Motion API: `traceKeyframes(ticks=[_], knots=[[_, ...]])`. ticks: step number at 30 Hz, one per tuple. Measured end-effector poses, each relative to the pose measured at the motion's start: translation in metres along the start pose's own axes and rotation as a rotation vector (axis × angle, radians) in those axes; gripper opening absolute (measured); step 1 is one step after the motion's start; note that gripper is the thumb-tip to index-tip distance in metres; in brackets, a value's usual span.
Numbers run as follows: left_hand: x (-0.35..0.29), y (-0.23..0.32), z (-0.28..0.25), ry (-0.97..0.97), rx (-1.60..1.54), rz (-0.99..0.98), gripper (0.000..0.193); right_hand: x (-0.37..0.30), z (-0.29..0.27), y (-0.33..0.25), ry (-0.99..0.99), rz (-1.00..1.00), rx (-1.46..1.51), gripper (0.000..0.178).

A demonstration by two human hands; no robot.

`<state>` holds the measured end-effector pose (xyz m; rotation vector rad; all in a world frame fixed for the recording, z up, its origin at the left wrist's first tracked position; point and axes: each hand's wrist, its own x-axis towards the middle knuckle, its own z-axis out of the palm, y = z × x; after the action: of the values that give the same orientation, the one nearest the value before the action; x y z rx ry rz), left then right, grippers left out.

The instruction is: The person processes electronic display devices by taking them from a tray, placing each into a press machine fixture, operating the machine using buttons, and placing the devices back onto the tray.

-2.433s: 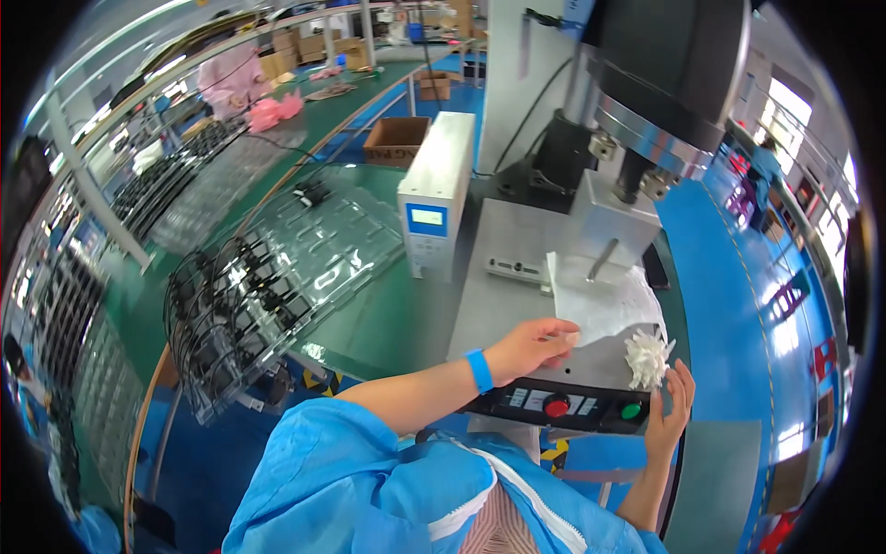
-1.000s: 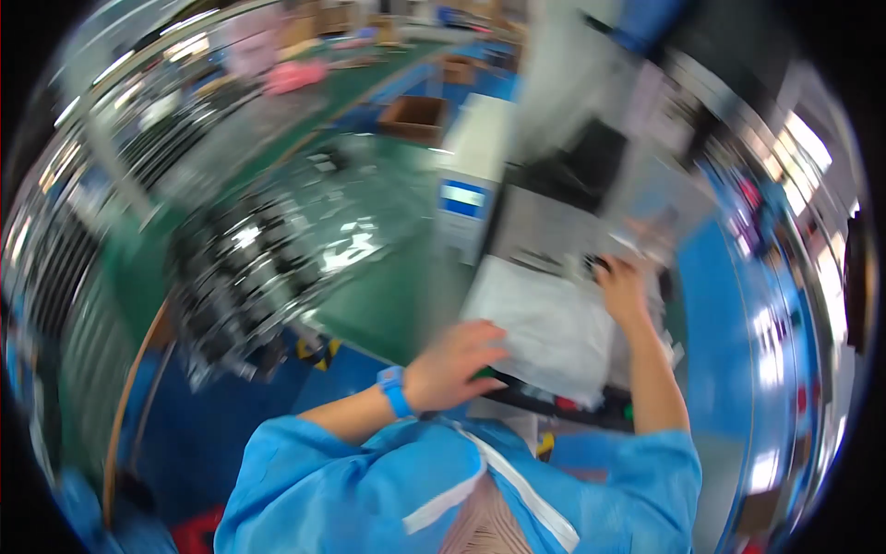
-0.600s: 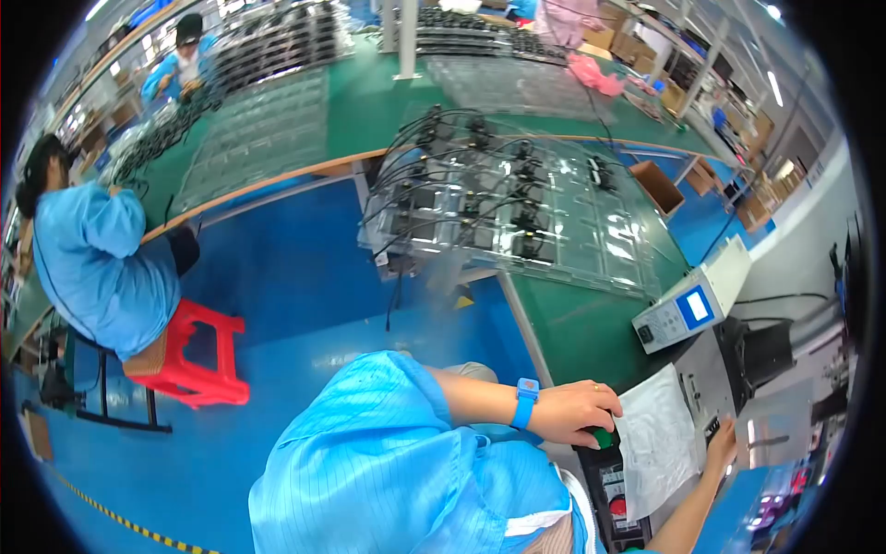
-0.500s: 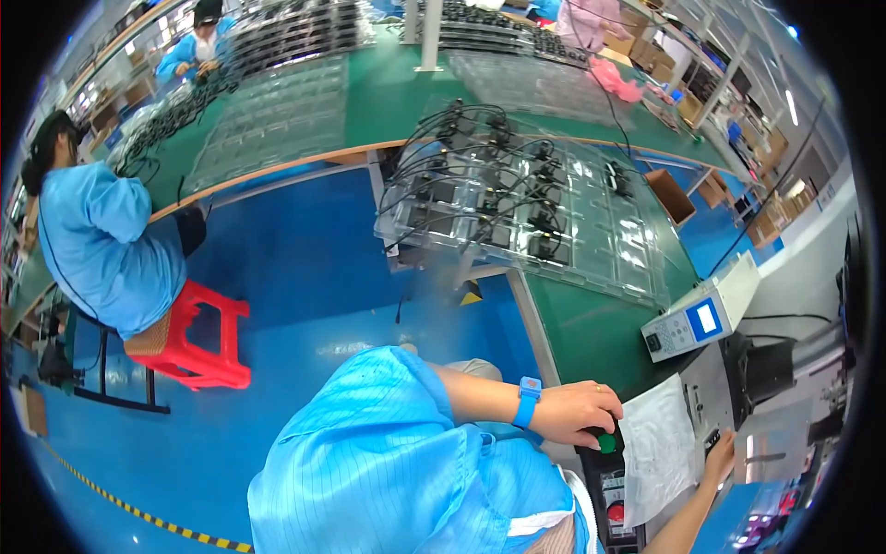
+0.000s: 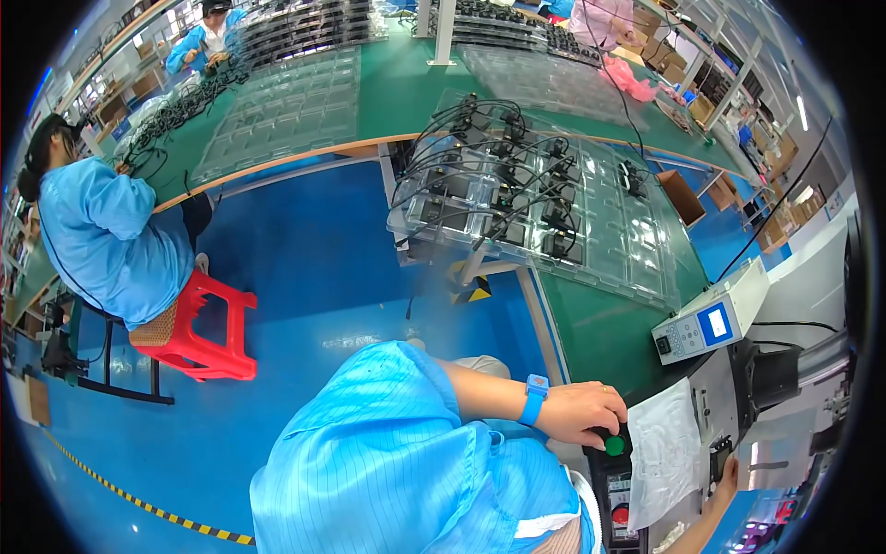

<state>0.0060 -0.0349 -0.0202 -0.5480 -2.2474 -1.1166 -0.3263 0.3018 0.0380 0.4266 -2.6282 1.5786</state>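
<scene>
My left hand (image 5: 583, 412), with a blue-strapped watch at the wrist, rests palm down on the dark front edge of a bench machine. Its fingers are apart and bent, and the thumb lies beside a round green button (image 5: 615, 446). My right hand (image 5: 725, 487) reaches in from the lower right, its fingers close together at a small black part (image 5: 719, 456) on the machine's metal bed. A clear panel stands next to that hand, and its fingertips are hard to make out. Between my hands lies a white plastic sheet or bag (image 5: 663, 452).
A light-coloured control box (image 5: 711, 319) with a lit screen stands behind the machine. Clear trays (image 5: 609, 235) of black cabled devices cover the green bench (image 5: 591, 332). A red button (image 5: 621, 514) sits low on the machine. At left, a co-worker sits on a red stool (image 5: 214, 323).
The whole view has shifted slightly, so the scene sits a little farther right. My right hand has drawn slightly back toward me, and more of the black part shows. My left hand stays by the green button.
</scene>
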Motion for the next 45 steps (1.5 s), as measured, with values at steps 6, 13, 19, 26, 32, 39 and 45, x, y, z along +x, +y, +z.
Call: traceKeyframes(ticks=[6,13,19,26,32,39,45], knots=[[0.007,0.006,-0.005,0.031,-0.022,0.027,0.032,-0.054,0.011,-0.018,0.135,-0.21,-0.093,0.031],[0.055,0.057,-0.029,0.285,-0.037,0.29,0.048,-0.18,0.048,-0.141,-0.584,-0.638,-0.372,0.022],[0.069,0.099,-0.051,-0.229,-0.05,0.013,0.06,-0.213,0.066,-0.199,-0.848,-0.304,-0.196,0.023],[0.046,0.082,-0.038,-0.441,-0.377,-0.189,0.065,-0.21,0.104,-0.197,-0.703,-0.834,-0.194,0.02],[0.028,0.062,-0.066,0.084,-0.986,-0.739,0.064,-0.193,0.12,-0.181,-0.31,-0.434,0.353,0.022],[0.024,0.044,-0.053,0.112,-0.89,-0.624,0.074,-0.183,0.142,-0.18,-0.442,-0.649,0.179,0.018],[0.024,0.042,-0.047,0.061,-0.827,-0.575,0.076,-0.187,0.145,-0.173,-0.458,-0.694,0.134,0.014]])
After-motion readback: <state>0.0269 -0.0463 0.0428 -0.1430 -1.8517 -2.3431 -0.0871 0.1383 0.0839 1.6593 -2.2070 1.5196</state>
